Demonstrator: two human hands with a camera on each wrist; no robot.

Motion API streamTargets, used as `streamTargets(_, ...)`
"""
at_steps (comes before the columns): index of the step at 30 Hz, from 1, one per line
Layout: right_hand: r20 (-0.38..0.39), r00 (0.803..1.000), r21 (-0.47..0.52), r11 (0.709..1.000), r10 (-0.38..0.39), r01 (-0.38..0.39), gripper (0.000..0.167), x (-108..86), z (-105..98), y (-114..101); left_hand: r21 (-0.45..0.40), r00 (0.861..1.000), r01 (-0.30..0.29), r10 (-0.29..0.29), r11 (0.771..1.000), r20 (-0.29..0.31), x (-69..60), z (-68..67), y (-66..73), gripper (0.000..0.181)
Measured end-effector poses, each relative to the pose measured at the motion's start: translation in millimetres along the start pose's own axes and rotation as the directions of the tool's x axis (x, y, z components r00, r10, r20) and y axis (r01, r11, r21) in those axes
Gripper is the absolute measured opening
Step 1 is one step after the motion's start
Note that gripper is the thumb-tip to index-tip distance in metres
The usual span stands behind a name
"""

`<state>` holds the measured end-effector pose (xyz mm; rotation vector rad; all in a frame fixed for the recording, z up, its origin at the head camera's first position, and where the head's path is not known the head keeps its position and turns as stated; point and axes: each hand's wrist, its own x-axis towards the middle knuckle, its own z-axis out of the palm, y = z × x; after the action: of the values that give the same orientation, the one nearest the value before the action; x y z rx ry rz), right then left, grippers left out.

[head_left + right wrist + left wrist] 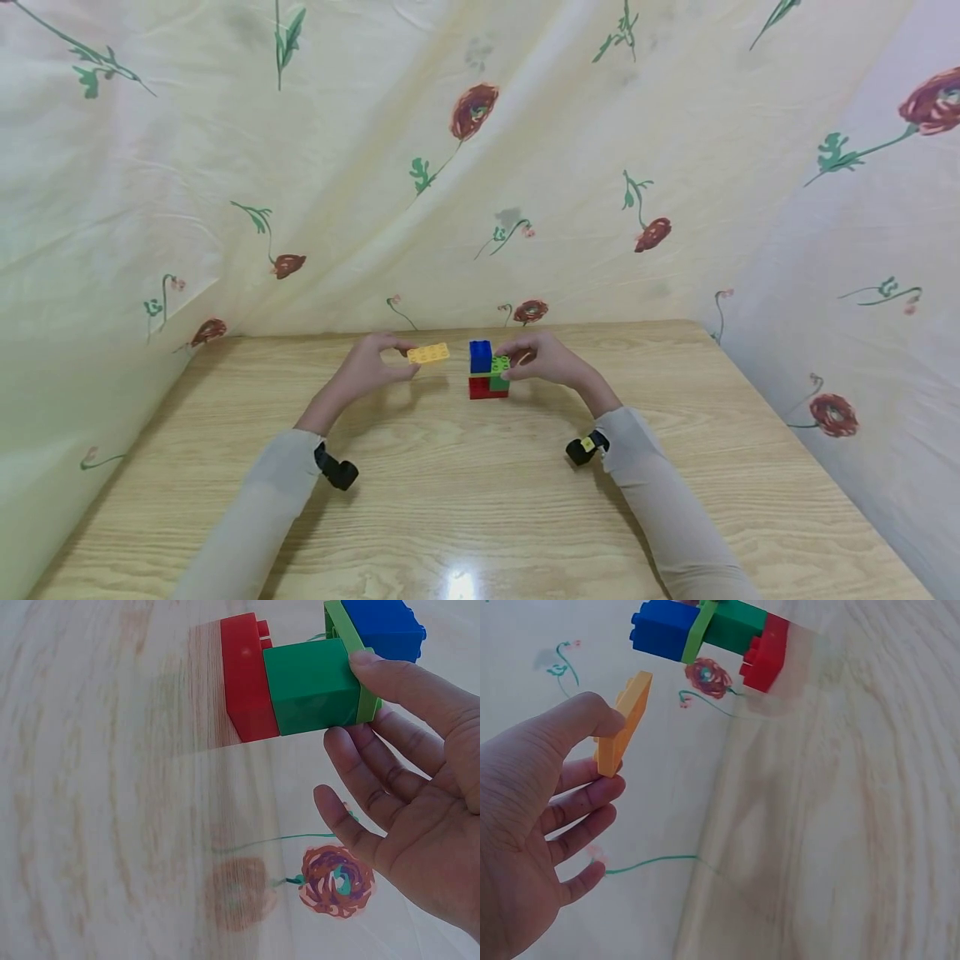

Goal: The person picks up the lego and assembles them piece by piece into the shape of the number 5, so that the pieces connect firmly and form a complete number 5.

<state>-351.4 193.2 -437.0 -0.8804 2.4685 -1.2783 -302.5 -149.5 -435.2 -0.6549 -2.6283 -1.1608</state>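
A stack of toy building bricks stands on the table. At its bottom is a red brick (246,682), with a green brick (311,686) on one end of it. Across the green one lies a thin lime-green brick (699,631), and a blue brick (481,357) sits on top at the left. My right hand (547,360) pinches the lime-green brick at the stack's right side. Left of the stack and apart from it, my left hand (371,364) holds a thin yellow-orange brick (428,354) between thumb and fingers, its studs facing up.
The wooden table (465,483) reaches back to a flower-patterned cloth (360,167) hanging behind and at the sides. Each wrist wears a black strapped camera, the left camera (337,471) and the right camera (585,448).
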Motion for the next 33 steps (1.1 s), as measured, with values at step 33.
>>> streamTargets(33,0.008,1.0,0.003,1.0,0.024,-0.024,0.039,0.4,0,0,-0.031,0.998,-0.063,0.063,0.997,-0.008,27.9,3.6,33.3,0.033)
